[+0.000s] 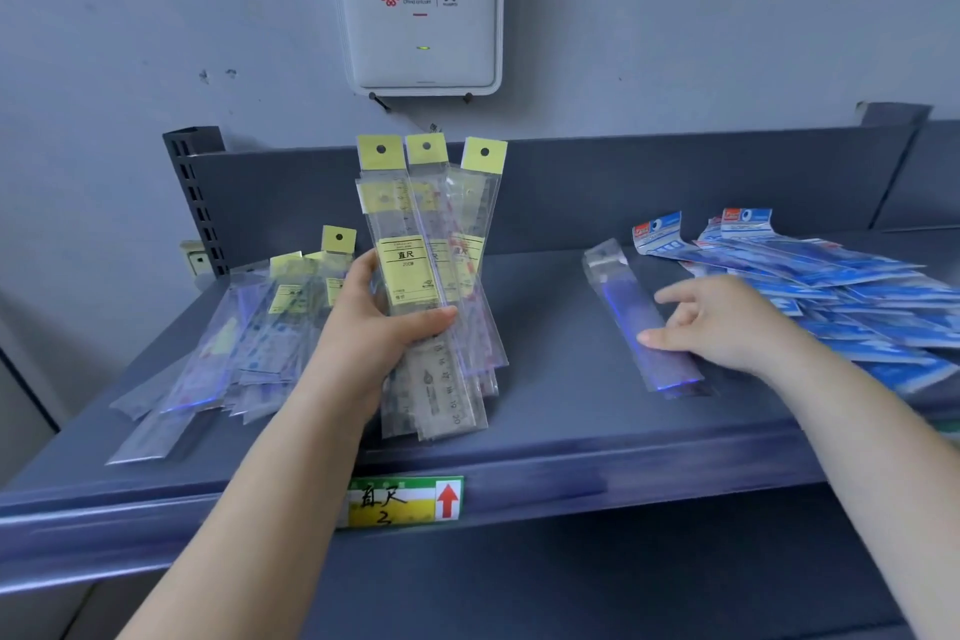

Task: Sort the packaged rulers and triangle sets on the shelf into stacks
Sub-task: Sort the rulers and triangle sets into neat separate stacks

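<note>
Rulers half sorted, with one yellow-tagged bunch [426,276] held upright over the shelf [545,437] in the curled left hand [379,327].
Right hand [727,322], fingers loosely spread, rests on a lone purple ruler [639,322]; a loose yellow-tagged pile [244,343] at left and blue packs [841,296] at right look unstacked. A router [421,0] hangs above, clear of everything.

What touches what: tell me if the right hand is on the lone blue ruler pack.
Touching. The head view shows the right hand with fingertips resting on the lone blue ruler pack lying flat on the shelf.
</note>
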`<state>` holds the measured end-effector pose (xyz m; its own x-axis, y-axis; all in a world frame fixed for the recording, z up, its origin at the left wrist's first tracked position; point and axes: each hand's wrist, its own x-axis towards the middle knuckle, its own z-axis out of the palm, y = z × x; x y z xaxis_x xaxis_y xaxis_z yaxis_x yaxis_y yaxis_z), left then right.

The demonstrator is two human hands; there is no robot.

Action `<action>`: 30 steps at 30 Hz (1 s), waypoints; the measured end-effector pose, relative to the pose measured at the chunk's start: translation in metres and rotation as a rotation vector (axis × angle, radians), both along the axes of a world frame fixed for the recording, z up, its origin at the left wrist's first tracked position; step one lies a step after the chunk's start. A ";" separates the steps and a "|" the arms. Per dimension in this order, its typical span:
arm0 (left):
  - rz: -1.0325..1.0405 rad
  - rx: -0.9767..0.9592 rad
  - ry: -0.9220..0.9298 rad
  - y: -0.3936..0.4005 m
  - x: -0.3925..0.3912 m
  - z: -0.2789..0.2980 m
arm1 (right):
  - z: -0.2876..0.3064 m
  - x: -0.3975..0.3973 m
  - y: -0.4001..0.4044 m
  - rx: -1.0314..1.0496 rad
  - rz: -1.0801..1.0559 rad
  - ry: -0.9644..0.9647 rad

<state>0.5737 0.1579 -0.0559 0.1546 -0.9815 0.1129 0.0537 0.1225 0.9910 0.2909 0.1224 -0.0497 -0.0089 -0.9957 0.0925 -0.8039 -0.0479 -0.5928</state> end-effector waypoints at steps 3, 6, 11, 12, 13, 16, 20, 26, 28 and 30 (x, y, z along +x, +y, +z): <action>-0.007 -0.004 -0.008 0.001 0.000 0.000 | 0.003 0.011 0.002 -0.094 -0.037 0.139; -0.009 -0.002 -0.008 0.000 0.001 -0.001 | 0.010 0.039 0.011 -0.218 0.076 -0.124; 0.000 0.000 -0.036 0.002 0.000 -0.001 | 0.010 0.103 0.028 -0.195 0.335 -0.171; 0.001 -0.001 -0.038 0.003 0.000 -0.001 | 0.010 0.111 0.026 -0.187 0.345 -0.178; -0.001 -0.003 -0.039 0.004 0.000 -0.002 | 0.009 0.117 0.024 -0.174 0.349 -0.180; 0.006 0.004 -0.038 0.004 0.000 -0.002 | 0.004 0.123 0.016 -0.094 0.350 -0.238; 0.014 0.009 -0.016 0.003 0.001 -0.002 | -0.001 0.113 0.011 -0.017 0.316 -0.496; 0.010 0.015 -0.030 0.002 0.002 -0.001 | 0.008 0.061 0.006 -0.167 0.143 -0.515; 0.008 0.013 -0.032 0.001 0.000 0.000 | 0.010 0.039 0.006 -0.191 0.082 -0.408; 0.004 0.006 -0.034 0.001 -0.001 0.001 | 0.010 0.022 0.005 -0.153 0.034 -0.233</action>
